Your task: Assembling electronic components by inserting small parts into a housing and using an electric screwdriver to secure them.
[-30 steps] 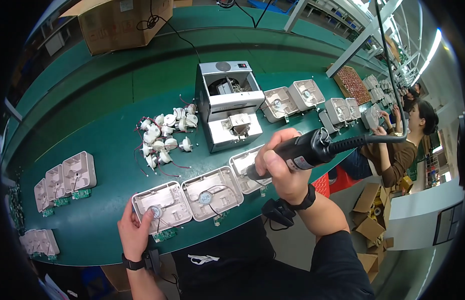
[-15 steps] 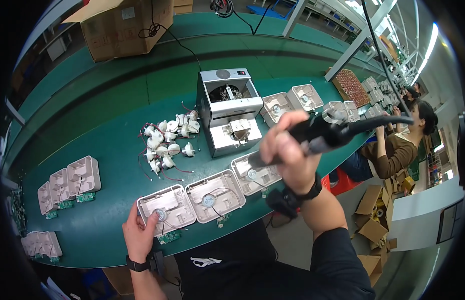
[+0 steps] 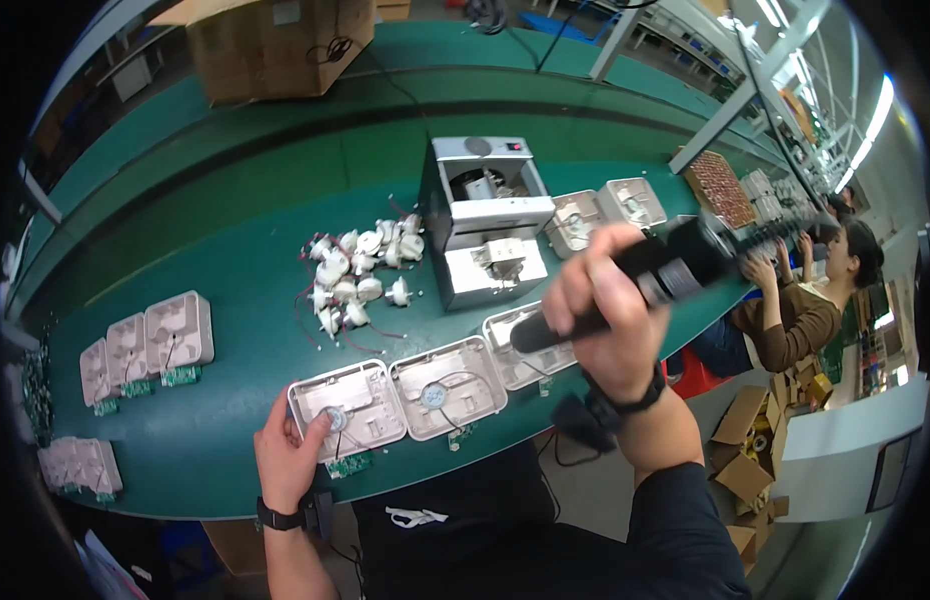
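Note:
My left hand (image 3: 288,452) grips the left end of a pale plastic housing (image 3: 373,408). Its thumb presses on a round metal disc (image 3: 335,419) inside, and the fingers wrap the outer wall. A green circuit board (image 3: 349,466) hangs by wires at the near edge. My right hand (image 3: 613,318) is closed round a black electric screwdriver (image 3: 675,272), raised above the table and blurred by motion. Its cord runs off to the right. A second housing (image 3: 473,402) with a disc touches the first. The third housing (image 3: 525,372) is partly hidden behind the right hand.
A grey screw feeder (image 3: 493,218) stands behind the row. Left of it lies a heap of white round parts (image 3: 370,290) with red wires. More housings (image 3: 175,335) sit at the far left, others (image 3: 630,205) right of the feeder. A co-worker (image 3: 810,310) sits at the right.
The screwdriver and my right hand have shifted slightly, with the tool now tilted more upright. My left hand still holds the same housing. The whole view has shifted slightly.

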The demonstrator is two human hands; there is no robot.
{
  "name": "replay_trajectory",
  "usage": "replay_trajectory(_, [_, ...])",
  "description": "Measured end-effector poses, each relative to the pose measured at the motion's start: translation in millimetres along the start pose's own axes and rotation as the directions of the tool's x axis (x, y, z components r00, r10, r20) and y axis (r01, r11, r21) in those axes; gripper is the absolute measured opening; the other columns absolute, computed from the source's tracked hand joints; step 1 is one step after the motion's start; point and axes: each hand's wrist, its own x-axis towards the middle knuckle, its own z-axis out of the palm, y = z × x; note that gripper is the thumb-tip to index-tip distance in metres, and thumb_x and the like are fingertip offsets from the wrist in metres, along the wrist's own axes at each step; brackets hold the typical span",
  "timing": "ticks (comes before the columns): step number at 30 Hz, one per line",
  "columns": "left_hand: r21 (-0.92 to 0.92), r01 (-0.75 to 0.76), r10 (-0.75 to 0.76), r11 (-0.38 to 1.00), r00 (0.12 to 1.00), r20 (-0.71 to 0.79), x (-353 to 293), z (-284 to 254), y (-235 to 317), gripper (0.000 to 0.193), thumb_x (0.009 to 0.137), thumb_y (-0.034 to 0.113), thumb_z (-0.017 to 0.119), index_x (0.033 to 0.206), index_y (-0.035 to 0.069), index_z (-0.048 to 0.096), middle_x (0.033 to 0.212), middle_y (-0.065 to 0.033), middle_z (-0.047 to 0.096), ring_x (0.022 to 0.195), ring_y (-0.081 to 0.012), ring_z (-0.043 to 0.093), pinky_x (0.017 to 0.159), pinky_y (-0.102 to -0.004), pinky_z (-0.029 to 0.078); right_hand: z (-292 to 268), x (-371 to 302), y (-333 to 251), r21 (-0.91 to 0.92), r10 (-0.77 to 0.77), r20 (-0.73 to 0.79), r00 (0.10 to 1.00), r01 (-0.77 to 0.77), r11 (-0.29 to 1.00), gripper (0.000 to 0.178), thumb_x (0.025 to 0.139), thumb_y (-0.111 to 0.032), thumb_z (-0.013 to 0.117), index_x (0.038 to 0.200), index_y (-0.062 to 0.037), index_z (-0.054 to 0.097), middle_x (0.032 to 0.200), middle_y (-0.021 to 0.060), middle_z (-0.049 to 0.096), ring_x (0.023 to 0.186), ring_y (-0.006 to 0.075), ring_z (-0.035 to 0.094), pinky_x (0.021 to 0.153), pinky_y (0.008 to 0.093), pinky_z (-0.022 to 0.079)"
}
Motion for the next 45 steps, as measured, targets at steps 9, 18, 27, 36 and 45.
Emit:
replay_trajectory(9, [0.023,-0.018,0.018,1.000,1.000,0.012,2.9,-0.6,8.2,0.058,0.083,0.024,0.078,0.133,0.000,0.059,0.054,-0.0011,0.051,0.049,-0.0048,0.044,0.047,-0.0241,0.036,28.4,-44.0,24.9,-0.170,0.084,0.258,0.963,-0.041,0.985,0.028,0.091,-0.015,0.063,0.106,-0.0064,0.041,0.072,0.0062,0.053,0.063,0.0161,0.055,0.061,0.0316,0.048])
replay_trajectory(18, [0.066,-0.007,0.006,0.998,1.000,0.008,1.1,-3.0,12.3,0.059,0.083,0.027,0.078,0.133,0.003,0.059,0.052,-0.0015,0.049,0.047,-0.0064,0.044,0.047,-0.0247,0.036,31.9,-46.2,53.2,-0.202,0.083,0.273,0.959,-0.027,0.979,0.027,0.089,-0.006,0.063,0.104,-0.0038,0.041,0.074,0.0080,0.056,0.065,0.0156,0.055,0.062,0.0315,0.049])
replay_trajectory(27, [0.076,-0.041,0.039,0.996,0.999,0.029,6.6,-0.7,8.3,0.059,0.083,0.025,0.078,0.134,0.003,0.059,0.052,-0.0017,0.049,0.047,-0.0068,0.044,0.047,-0.0253,0.036,27.2,-34.8,43.5,-0.228,0.172,0.334,0.927,-0.097,0.969,0.025,0.090,-0.004,0.062,0.105,-0.0045,0.042,0.075,0.0079,0.056,0.063,0.0148,0.054,0.061,0.0312,0.048])
replay_trajectory(36, [0.039,-0.025,0.025,0.999,1.000,0.008,1.6,0.0,7.1,0.058,0.082,0.025,0.078,0.133,0.003,0.060,0.052,-0.0018,0.049,0.047,-0.0072,0.043,0.047,-0.0263,0.036,-3.1,54.4,8.0,-0.258,-0.301,-0.008,0.953,0.289,0.922,0.013,0.094,-0.010,0.059,0.101,-0.0035,0.051,0.071,0.0069,0.054,0.057,0.0182,0.055,0.055,0.0314,0.047])
replay_trajectory(45, [0.060,-0.015,0.016,0.998,1.000,-0.009,3.6,-3.4,7.9,0.059,0.082,0.028,0.079,0.132,0.003,0.061,0.051,-0.0020,0.048,0.047,-0.0080,0.044,0.047,-0.0266,0.035,7.5,36.2,11.6,-0.208,-0.064,-0.052,0.997,0.052,0.977,0.012,0.095,-0.011,0.059,0.099,-0.0019,0.052,0.070,0.0064,0.053,0.056,0.0177,0.054,0.054,0.0310,0.046])
